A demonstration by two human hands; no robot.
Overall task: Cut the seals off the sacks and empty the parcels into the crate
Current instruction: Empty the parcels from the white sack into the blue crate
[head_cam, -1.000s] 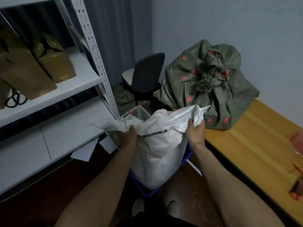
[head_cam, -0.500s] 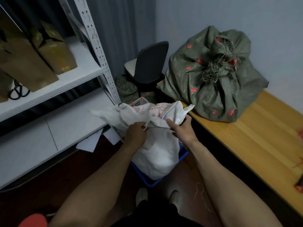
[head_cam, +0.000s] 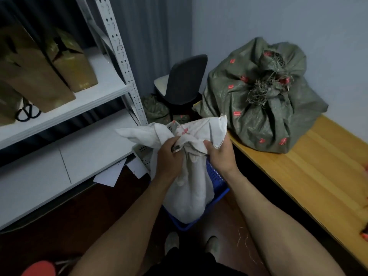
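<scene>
A white woven sack [head_cam: 191,188] with red print stands in a blue plastic crate [head_cam: 216,177] on the floor in front of me. Its bunched mouth is gripped on the left by my left hand [head_cam: 169,156]. My right hand [head_cam: 221,154] grips the same bunched neck on the right side. A dark strip shows at the fingers of my left hand; what it is I cannot tell. A large green sack [head_cam: 260,108] with red marks, tied shut with frayed cord, sits on the wooden table [head_cam: 318,166] to the right.
A white metal shelf rack [head_cam: 83,100] stands at left with brown boxes [head_cam: 67,60] and black scissors [head_cam: 26,113]. A grey perforated basket [head_cam: 143,150] sits beside the crate. A dark chair [head_cam: 185,80] stands behind, and papers [head_cam: 111,174] lie under the shelf.
My hands have come together from the sack's spread mouth and gathered it into a tight neck. The view has tilted down slightly.
</scene>
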